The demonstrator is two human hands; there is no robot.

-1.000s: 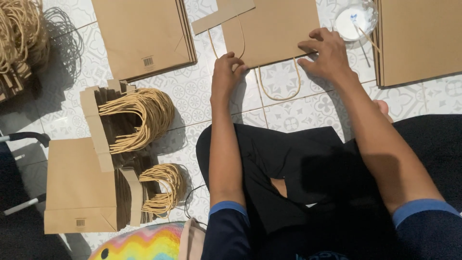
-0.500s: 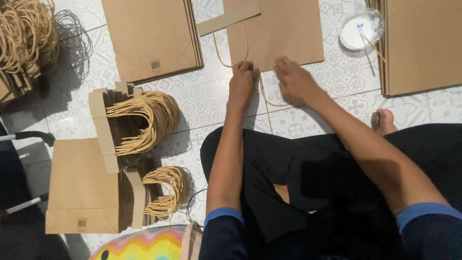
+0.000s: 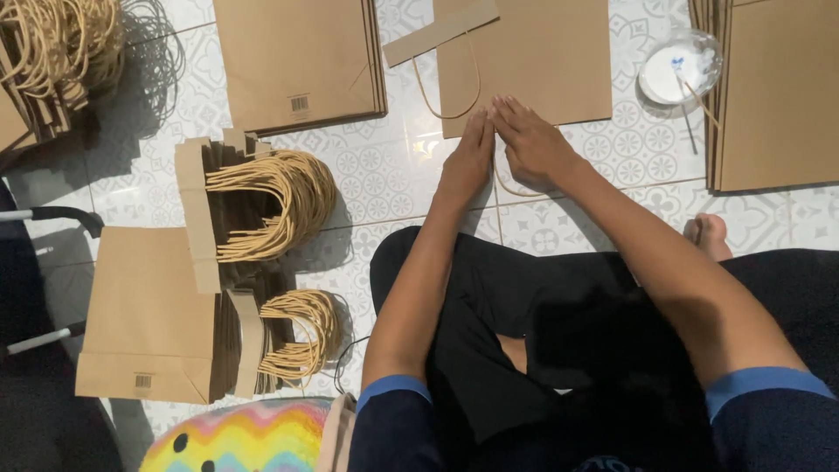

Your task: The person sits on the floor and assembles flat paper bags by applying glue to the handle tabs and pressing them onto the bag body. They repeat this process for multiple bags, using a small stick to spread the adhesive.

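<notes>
Both hands lie flat and unclenched, grasping nothing: the left hand point(image 3: 469, 160) and the right hand point(image 3: 531, 144) press side by side, fingertips forward, on the near edge of a flat brown paper bag point(image 3: 524, 61) that lies on the patterned tile floor point(image 3: 384, 175) straight ahead of the seated person. By size, a second bag stack point(image 3: 297, 61) lies to the left of it, another stack point(image 3: 778, 92) at the right edge, and folded bags with their twine handles point(image 3: 280, 201) bunched together sit lower left. A cardboard strip with a twine loop point(image 3: 441, 65) rests across the pressed bag's upper left corner, another cord runs out from under the right hand toward the knees, and a small clear dish point(image 3: 680, 68) with a thin stick stands to the right. As a judgement, uneven pressure could let the bag slide on the smooth tile and set a crooked crease or bond, and a sweep of the right forearm could tip the dish. Compared with half a second ago, the hands have closed together and flattened; a second ago they were well apart, the right one farther up the bag near the dish.
</notes>
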